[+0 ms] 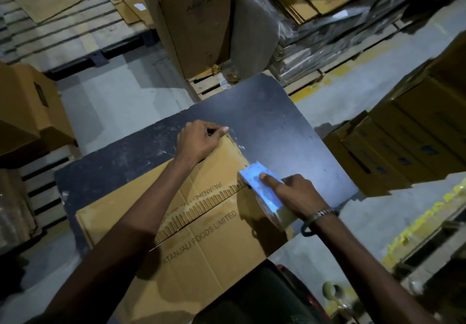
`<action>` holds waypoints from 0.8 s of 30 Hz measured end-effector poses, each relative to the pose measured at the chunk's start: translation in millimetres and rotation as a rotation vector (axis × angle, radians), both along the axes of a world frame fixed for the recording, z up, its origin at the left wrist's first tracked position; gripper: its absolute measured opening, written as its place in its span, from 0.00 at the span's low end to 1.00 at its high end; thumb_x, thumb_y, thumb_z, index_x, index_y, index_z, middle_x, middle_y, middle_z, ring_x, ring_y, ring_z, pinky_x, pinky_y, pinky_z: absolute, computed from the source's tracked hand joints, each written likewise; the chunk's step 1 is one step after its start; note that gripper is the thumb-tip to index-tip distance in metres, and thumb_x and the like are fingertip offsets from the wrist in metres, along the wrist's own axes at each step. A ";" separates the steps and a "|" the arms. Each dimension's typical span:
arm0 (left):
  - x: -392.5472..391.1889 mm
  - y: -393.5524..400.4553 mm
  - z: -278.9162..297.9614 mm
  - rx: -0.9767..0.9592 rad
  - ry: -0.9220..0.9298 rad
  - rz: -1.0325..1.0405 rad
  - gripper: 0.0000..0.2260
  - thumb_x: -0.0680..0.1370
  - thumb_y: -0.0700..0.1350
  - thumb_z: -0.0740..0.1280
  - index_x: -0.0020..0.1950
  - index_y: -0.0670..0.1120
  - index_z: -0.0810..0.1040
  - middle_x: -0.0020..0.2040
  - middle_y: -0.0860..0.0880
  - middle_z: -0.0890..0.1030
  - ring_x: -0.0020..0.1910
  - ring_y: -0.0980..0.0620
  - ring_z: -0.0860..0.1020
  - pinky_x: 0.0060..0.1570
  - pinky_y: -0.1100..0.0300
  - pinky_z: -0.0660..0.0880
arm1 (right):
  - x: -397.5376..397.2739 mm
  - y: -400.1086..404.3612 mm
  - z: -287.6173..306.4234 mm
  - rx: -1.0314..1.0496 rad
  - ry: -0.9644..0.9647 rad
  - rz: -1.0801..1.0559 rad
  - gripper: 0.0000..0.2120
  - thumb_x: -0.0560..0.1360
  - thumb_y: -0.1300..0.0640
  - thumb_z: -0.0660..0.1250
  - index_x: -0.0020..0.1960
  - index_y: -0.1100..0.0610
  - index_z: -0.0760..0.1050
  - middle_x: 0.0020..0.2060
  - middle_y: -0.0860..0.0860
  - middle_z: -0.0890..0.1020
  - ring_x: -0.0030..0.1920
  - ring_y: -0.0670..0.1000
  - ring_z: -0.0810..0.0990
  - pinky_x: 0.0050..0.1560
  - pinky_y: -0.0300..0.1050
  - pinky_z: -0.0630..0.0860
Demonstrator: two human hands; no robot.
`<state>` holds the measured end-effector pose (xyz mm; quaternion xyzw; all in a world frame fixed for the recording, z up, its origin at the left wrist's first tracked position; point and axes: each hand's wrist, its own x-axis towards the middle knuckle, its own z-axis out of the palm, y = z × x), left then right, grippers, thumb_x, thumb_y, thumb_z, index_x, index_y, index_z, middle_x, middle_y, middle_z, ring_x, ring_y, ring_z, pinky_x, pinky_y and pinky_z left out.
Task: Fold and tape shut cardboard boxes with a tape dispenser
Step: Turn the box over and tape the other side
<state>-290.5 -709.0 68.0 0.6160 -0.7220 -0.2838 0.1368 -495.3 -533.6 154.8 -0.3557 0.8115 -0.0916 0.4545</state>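
Note:
A brown cardboard box (201,243) printed "PATANJALI FOODS LIMITED" lies on a dark table (277,122), its two top flaps meeting along a seam. My left hand (199,139) rests on the box's far corner, fingers curled over the edge where clear tape shows. My right hand (297,192) grips a blue tape dispenser (262,185) with its tape roll, index finger laid along its top. The dispenser sits at the right end of the seam, at the box's edge.
Stacked cardboard boxes (403,142) stand to the right, a tall box (196,21) on a pallet behind the table, another box (25,112) at left. Flattened cardboard lies on pallets at the back. A tape roll (332,292) lies at lower right.

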 end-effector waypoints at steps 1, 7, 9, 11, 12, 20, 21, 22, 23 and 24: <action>-2.7 2.1 1.7 -0.017 -0.030 0.020 0.19 0.80 0.67 0.67 0.59 0.56 0.88 0.54 0.52 0.88 0.56 0.46 0.85 0.61 0.45 0.77 | 1.2 0.4 -0.9 -0.013 0.009 0.007 0.33 0.75 0.31 0.67 0.42 0.63 0.81 0.37 0.56 0.84 0.40 0.56 0.83 0.44 0.52 0.79; -54.7 23.0 15.7 -0.066 -0.247 -0.010 0.29 0.86 0.64 0.50 0.60 0.45 0.82 0.57 0.41 0.85 0.57 0.36 0.82 0.54 0.47 0.74 | 8.4 0.4 -5.2 -0.081 0.012 0.025 0.27 0.76 0.33 0.67 0.34 0.56 0.71 0.32 0.52 0.77 0.35 0.54 0.76 0.33 0.46 0.66; -73.1 36.2 13.0 -0.117 -0.309 -0.013 0.30 0.87 0.64 0.48 0.60 0.44 0.82 0.58 0.41 0.85 0.57 0.37 0.81 0.54 0.46 0.75 | 8.2 1.2 -3.1 -0.099 -0.008 0.016 0.26 0.76 0.34 0.68 0.34 0.55 0.71 0.32 0.52 0.77 0.36 0.54 0.77 0.33 0.46 0.67; -76.2 39.0 10.0 -0.174 -0.397 0.006 0.29 0.87 0.61 0.48 0.60 0.42 0.82 0.57 0.40 0.85 0.58 0.38 0.81 0.58 0.43 0.74 | 8.7 5.4 -2.5 -0.122 -0.018 0.021 0.27 0.77 0.34 0.67 0.34 0.55 0.72 0.32 0.52 0.77 0.36 0.54 0.77 0.33 0.45 0.67; -73.9 37.4 8.1 -0.183 -0.434 0.013 0.29 0.87 0.60 0.48 0.61 0.42 0.81 0.58 0.39 0.85 0.60 0.37 0.81 0.62 0.41 0.73 | 7.2 11.5 -3.4 -0.122 -0.013 0.027 0.27 0.77 0.34 0.67 0.34 0.56 0.72 0.32 0.52 0.77 0.35 0.54 0.77 0.33 0.45 0.67; -76.2 39.5 0.7 -0.305 -0.508 -0.010 0.26 0.88 0.57 0.49 0.67 0.43 0.79 0.65 0.39 0.82 0.68 0.39 0.77 0.72 0.36 0.68 | -23.7 95.0 -13.0 -0.070 -0.019 -0.044 0.29 0.74 0.31 0.68 0.35 0.56 0.74 0.34 0.53 0.80 0.38 0.53 0.79 0.33 0.45 0.68; -78.3 44.7 1.1 -0.331 -0.513 -0.025 0.25 0.88 0.57 0.49 0.68 0.43 0.79 0.67 0.40 0.81 0.70 0.39 0.76 0.73 0.36 0.67 | -20.9 95.1 -14.4 -0.082 -0.010 -0.045 0.28 0.74 0.31 0.68 0.35 0.55 0.73 0.35 0.53 0.79 0.38 0.53 0.79 0.33 0.46 0.67; -82.9 51.8 0.2 -0.356 -0.506 -0.051 0.26 0.88 0.57 0.48 0.70 0.43 0.78 0.70 0.40 0.79 0.74 0.40 0.73 0.76 0.36 0.64 | -17.6 95.0 -15.6 -0.095 -0.002 -0.047 0.27 0.74 0.31 0.68 0.34 0.55 0.72 0.34 0.52 0.78 0.38 0.53 0.79 0.32 0.46 0.66; -88.9 61.0 -2.7 -0.373 -0.494 -0.080 0.27 0.88 0.58 0.48 0.72 0.44 0.77 0.74 0.40 0.76 0.78 0.40 0.69 0.78 0.37 0.60 | -15.0 94.5 -15.2 -0.104 0.004 -0.050 0.27 0.74 0.32 0.68 0.34 0.55 0.71 0.34 0.52 0.77 0.37 0.53 0.78 0.32 0.46 0.65; -95.2 70.6 -6.1 -0.372 -0.490 -0.104 0.29 0.87 0.61 0.47 0.74 0.45 0.76 0.77 0.40 0.73 0.81 0.41 0.65 0.80 0.38 0.55 | -14.3 93.3 -16.1 -0.109 0.005 -0.049 0.27 0.74 0.32 0.68 0.34 0.55 0.71 0.34 0.52 0.77 0.37 0.53 0.78 0.32 0.46 0.65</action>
